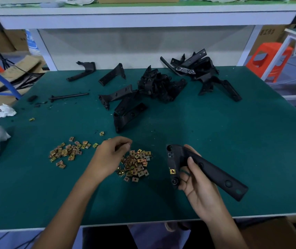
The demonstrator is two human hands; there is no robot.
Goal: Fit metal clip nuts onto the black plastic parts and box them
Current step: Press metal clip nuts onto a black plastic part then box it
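Nearest me, my right hand [197, 178] grips a long black plastic part [213, 172] with the thumb laid across its top, holding it tilted over the green table [242, 133]. One brass-coloured clip nut [172, 171] sits on the part's wider left end, just beside my fingers. To the left, apart from the part, my left hand [109, 155] is over a heap of loose clip nuts [137, 165], fingertips curled together; I cannot tell whether they pinch one. A second scatter of nuts [66, 151] lies further left. Farther back, piled black parts [159, 85] spread across the table.
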